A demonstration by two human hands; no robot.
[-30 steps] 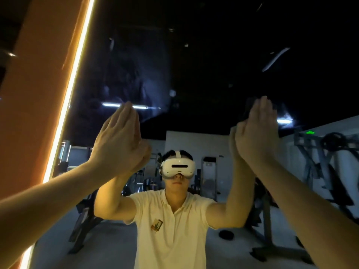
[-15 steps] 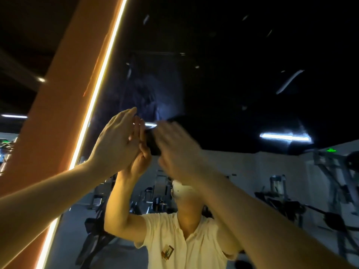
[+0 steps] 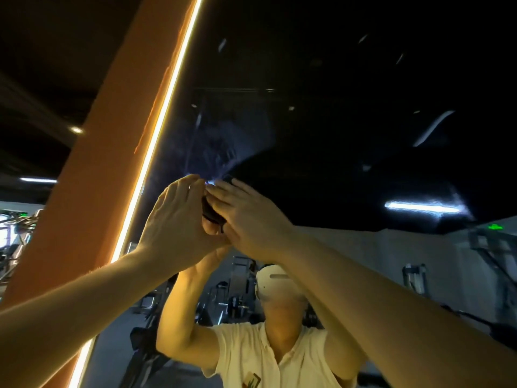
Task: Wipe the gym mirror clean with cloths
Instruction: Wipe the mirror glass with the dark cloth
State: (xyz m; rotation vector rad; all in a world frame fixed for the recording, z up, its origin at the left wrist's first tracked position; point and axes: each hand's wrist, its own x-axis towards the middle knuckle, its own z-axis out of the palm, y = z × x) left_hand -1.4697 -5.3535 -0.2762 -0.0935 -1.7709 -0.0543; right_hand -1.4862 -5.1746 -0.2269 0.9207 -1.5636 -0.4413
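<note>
The large dark wall mirror fills the centre and right of the view; its lit left edge runs upward and leans to the right. No brand, label or legible writing shows on it; a green sign reflected at right is too small to read. A hazy bluish smear patch sits on the glass directly above the hands. The broad orange pillar borders the mirror on the left, with the glowing light strip between them. The person's reflection in a cream shirt stands below, raised arms partly covering it. The left hand and right hand meet flat against the glass, fingers extended, a small dark cloth pressed between them; which grip secures it cannot be told.
</note>
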